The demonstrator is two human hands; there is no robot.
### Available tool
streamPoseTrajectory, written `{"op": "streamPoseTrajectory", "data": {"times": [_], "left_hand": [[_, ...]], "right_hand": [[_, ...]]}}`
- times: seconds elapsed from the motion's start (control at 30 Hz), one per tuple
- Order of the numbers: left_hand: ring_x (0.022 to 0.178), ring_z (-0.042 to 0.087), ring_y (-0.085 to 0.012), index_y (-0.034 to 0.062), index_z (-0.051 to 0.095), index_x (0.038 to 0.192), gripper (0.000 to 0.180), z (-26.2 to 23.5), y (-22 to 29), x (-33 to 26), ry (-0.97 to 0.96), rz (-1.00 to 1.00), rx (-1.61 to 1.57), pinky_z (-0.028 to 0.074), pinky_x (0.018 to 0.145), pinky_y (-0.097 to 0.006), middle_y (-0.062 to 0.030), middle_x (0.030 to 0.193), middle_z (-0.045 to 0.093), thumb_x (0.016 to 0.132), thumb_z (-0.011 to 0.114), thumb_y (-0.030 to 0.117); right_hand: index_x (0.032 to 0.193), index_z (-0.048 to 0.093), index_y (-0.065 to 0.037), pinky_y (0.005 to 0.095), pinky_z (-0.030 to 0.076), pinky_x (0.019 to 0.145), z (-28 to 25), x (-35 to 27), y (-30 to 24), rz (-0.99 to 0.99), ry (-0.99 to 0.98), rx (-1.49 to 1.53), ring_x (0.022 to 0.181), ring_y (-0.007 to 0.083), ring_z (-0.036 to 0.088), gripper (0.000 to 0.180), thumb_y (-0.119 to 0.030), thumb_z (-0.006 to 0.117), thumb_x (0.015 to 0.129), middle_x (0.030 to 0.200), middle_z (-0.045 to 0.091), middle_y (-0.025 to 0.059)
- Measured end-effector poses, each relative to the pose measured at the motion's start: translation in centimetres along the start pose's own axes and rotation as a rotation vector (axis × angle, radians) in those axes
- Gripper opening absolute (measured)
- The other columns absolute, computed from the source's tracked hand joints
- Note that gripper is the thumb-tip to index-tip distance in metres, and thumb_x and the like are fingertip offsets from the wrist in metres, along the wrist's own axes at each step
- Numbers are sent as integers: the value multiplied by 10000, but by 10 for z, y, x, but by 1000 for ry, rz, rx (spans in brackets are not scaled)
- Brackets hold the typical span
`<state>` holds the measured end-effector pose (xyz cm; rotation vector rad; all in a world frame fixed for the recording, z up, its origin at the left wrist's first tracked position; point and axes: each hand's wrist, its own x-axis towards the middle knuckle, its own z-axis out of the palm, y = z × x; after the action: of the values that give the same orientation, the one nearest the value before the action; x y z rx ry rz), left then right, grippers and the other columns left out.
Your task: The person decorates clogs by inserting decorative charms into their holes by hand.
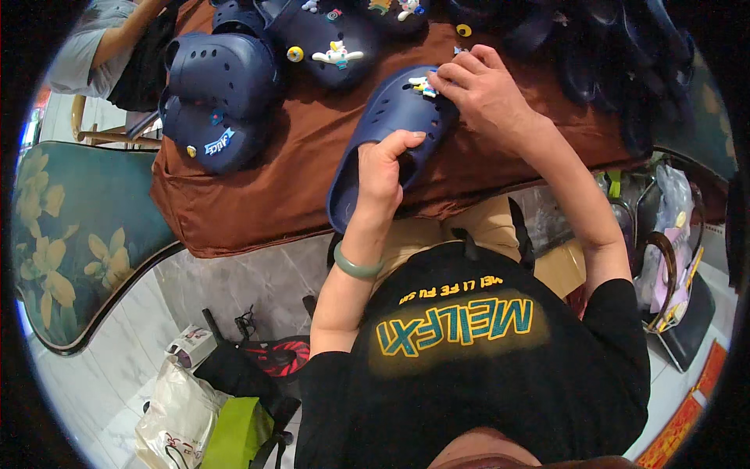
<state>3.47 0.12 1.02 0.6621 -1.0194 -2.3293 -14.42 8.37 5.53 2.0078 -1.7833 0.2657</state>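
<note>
Your left hand (380, 172) pinches the navy clog (388, 113) in its grip, thumb on top, over the brown-draped counter (269, 199). At the clog's toe, your right hand (494, 95) bends its fingers beside a white charm (422, 86); I cannot tell whether that grip pinches it. Left of the clog sit more navy shoes (223, 74).

Workroom, seemingly: clogs (391, 109) crowd a table (234, 211)
</note>
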Motion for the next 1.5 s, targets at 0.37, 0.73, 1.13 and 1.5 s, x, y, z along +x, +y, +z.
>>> {"op": "streamPoseTrajectory", "data": {"times": [0.37,0.73,1.13,1.5], "left_hand": [[744,616,-136,-57,674,773,117,-6,-3,4,-35,150,161,476,728,-264,-57,789,666,708,605,12],[819,631,-174,-60,662,897,217,3,6,0,17,-58,-54,497,771,-292,-77,882,661,695,610,1],[831,638,-190,-69,647,936,229,-6,-4,7,-53,-21,10,498,800,-305,-103,911,664,728,595,11],[797,615,-152,-35,648,881,210,-1,1,1,-46,26,55,481,764,-275,-61,871,654,681,626,24]], "right_hand": [[875,674,-32,339,410,850,-2,22,-3,-58,-312,29,957,216,519,219,-160,631,702,900,591,58],[920,704,-95,355,482,816,-1,17,11,118,-127,304,965,256,549,180,-195,694,770,957,616,54],[932,630,20,345,493,741,11,17,35,278,-61,738,822,300,612,117,-63,588,860,899,611,135],[952,609,40,304,528,660,-3,9,-10,-58,-202,-31,857,217,568,274,-99,587,717,916,545,103]]}}
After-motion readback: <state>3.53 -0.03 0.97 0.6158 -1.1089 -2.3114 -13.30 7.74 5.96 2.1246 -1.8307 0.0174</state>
